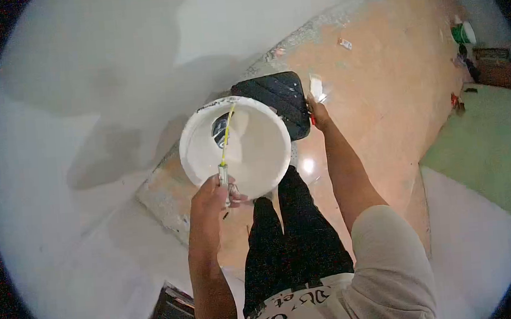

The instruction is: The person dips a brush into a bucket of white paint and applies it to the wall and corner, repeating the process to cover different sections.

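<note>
From where I stand, the white bucket [263, 147] sits mid-frame with its mouth turned up, right in front of the person's 2 legs [299, 233]. The left hand [213, 191] is curled around the pale grip of its yellow handle [227, 136], at the bucket's lower left, probably because 1 grip there steadies the whole bucket and leaves the other arm free. The right hand [319, 112] reaches up to the right of centre, fingers closed around a white-ended tool [316, 86] with a bit of red showing; held near the red part, the white end points away, which likely keeps the fingers clean. That hand is just beside a black stool [284, 101], though I can't tell whether they touch. The stool is partly hidden behind the bucket; whether it bears the bucket's weight, I can't tell. Something dark [221, 129] shows inside the bucket.
</note>
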### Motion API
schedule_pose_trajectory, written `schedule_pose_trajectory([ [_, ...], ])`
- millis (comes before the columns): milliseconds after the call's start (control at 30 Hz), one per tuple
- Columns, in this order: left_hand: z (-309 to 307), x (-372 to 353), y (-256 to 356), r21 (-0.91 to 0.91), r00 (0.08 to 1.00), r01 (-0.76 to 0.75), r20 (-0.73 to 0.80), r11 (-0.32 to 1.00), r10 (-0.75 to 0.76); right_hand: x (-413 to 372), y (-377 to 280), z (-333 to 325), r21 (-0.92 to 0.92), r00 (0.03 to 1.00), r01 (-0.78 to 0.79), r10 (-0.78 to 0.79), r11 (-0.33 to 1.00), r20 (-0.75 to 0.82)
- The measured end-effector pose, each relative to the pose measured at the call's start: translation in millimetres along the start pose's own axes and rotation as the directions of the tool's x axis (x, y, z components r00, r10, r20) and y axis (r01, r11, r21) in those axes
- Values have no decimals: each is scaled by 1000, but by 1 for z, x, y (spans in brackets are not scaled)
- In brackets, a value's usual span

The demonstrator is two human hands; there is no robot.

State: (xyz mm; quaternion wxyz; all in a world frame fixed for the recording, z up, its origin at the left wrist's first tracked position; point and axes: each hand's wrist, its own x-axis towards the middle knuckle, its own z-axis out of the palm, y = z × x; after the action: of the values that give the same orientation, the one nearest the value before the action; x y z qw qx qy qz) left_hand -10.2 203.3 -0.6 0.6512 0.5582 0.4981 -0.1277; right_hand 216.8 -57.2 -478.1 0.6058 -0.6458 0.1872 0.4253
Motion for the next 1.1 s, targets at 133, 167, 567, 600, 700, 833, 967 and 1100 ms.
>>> schedule_pose_trajectory([
  [133, -18, -15, 22, 43, 992, -71, 103, 997, 66, -141, -43, 17, 55, 986, 152, -148, 987, -82],
  [167, -21, -19, 31, 51, 981, -117, 162, 992, 107, -161, -43, 13, 66, 982, 167, -160, 984, -100],
  [567, 0, -40, 57, 312, 938, -327, 223, 892, 266, -425, -83, 10, -189, 980, 58, -92, 980, -176],
  [600, 7, -44, 51, 343, 927, -364, 225, 866, 301, -438, -91, 12, -190, 980, 57, -92, 980, -176],
  [700, 35, -45, 1, 552, 775, -595, 201, 584, 600, -465, -100, 22, -172, 947, 72, -121, 983, -298],
  [833, 86, -78, -10, 764, 688, -627, 451, 152, 569, -491, -175, 18, -277, 900, 195, -284, 941, -331],
  [967, 53, -89, -45, 769, 740, -608, 458, 198, 492, -504, -218, 72, -244, 976, 81, -127, 966, -178],
  [1100, -20, -93, -55, 696, 771, -628, 493, 348, 403, -468, -222, 136, -617, 949, 311, -270, 723, 162],
])
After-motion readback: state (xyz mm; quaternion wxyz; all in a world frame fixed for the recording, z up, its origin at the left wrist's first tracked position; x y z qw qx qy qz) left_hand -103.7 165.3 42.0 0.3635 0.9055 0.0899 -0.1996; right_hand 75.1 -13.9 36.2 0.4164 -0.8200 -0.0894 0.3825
